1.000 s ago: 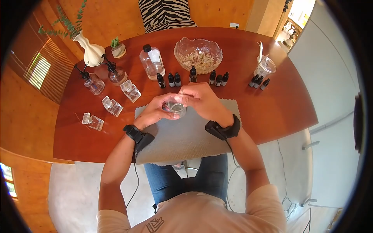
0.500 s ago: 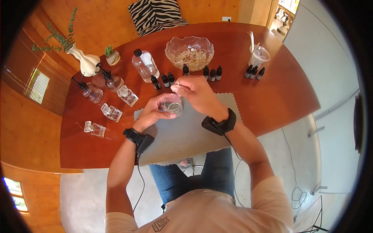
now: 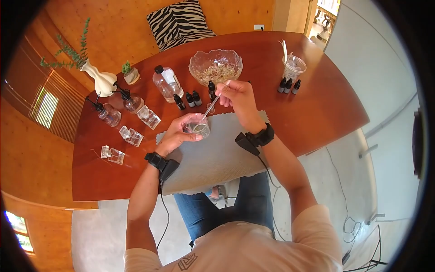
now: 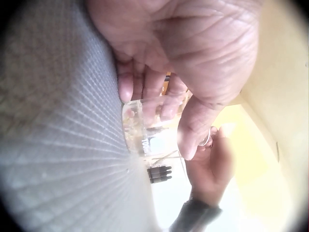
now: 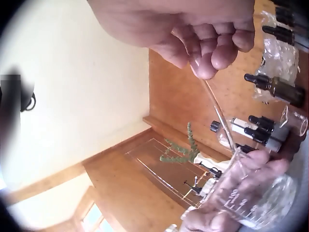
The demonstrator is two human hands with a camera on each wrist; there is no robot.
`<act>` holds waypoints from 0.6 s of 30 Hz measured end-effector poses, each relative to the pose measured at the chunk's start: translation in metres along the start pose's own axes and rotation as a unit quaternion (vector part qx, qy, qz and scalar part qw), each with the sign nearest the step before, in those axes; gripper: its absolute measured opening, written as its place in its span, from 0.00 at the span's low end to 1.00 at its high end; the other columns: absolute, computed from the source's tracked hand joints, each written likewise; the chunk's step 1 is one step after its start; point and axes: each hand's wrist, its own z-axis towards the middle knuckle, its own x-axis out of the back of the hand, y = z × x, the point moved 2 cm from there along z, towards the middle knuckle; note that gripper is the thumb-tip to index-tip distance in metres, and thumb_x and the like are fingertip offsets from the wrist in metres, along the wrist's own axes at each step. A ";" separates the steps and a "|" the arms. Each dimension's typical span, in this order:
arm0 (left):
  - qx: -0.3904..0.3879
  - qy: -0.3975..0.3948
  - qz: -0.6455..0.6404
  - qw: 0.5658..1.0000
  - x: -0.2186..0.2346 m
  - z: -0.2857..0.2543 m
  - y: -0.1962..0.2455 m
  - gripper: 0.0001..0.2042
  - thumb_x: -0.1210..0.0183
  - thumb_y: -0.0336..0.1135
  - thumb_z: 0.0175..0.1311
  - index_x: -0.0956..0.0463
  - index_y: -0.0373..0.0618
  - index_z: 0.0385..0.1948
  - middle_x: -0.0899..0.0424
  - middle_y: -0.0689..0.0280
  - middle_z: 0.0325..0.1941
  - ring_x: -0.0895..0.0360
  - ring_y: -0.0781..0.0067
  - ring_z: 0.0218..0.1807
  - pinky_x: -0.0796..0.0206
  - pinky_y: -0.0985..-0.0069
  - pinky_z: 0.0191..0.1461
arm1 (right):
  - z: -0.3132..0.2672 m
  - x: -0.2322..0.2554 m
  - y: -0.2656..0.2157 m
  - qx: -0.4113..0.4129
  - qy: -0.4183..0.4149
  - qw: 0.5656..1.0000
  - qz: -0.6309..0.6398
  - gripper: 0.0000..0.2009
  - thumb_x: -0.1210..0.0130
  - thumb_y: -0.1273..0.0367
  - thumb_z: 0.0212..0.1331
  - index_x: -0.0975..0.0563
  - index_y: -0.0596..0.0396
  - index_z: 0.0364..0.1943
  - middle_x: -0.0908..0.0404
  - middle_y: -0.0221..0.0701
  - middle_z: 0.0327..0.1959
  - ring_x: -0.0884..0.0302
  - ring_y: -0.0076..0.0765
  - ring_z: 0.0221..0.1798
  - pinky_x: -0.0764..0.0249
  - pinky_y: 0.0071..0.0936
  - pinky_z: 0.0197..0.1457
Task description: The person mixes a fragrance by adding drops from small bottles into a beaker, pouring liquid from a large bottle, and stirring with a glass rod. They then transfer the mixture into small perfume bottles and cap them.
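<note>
Head view: a clear beaker is held at the far edge of the grey mat, toward its far-left corner, with the thumb and fingers of the left hand curled round it. A thin rod is pinched by the right hand, its lower end inside the beaker. Tipping is judged possible, should the rod be levered against the rim. The dark bottles beyond the mat's far edge could be toppled by a wide sweep of the right hand. Against the earlier frame, the right hand is found farther from the beaker, and more rod is exposed.

Left wrist view: the grip is confirmed; contact between beaker and mat cannot be determined.

Right wrist view: the rod is pinched near its upper end; slipping could be caused by so short a hold.
</note>
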 end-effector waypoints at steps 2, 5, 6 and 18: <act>-0.003 0.004 -0.004 1.000 -0.001 0.000 -0.002 0.32 0.29 0.28 0.51 0.28 0.39 0.62 0.18 0.61 0.62 0.25 0.70 0.64 0.37 0.70 0.70 | -0.001 0.001 0.000 -0.012 -0.007 0.999 0.040 0.14 0.44 0.63 0.71 0.17 0.59 0.31 0.20 0.26 0.22 0.27 0.17 0.24 0.36 0.17 0.29; -0.003 0.004 -0.012 1.000 -0.002 -0.002 0.001 0.31 0.29 0.28 0.52 0.28 0.40 0.62 0.18 0.61 0.62 0.25 0.70 0.64 0.36 0.70 0.68 | -0.001 0.004 0.003 -0.020 -0.013 0.996 0.084 0.14 0.44 0.63 0.72 0.18 0.59 0.32 0.20 0.26 0.22 0.27 0.18 0.25 0.35 0.18 0.29; -0.001 0.005 -0.017 1.000 -0.003 -0.003 0.003 0.31 0.30 0.29 0.52 0.27 0.40 0.62 0.17 0.62 0.61 0.24 0.71 0.63 0.35 0.72 0.65 | -0.001 0.007 0.003 -0.021 -0.012 0.995 0.095 0.14 0.44 0.63 0.72 0.18 0.59 0.33 0.21 0.26 0.22 0.27 0.18 0.25 0.34 0.18 0.30; -0.012 0.002 -0.025 1.000 -0.003 -0.003 0.006 0.30 0.28 0.32 0.49 0.25 0.42 0.59 0.17 0.68 0.58 0.24 0.75 0.61 0.37 0.74 0.64 | -0.010 0.180 -0.123 0.287 0.345 0.893 -0.017 0.07 0.45 0.71 0.70 0.18 0.61 0.37 0.19 0.29 0.26 0.24 0.22 0.27 0.30 0.20 0.31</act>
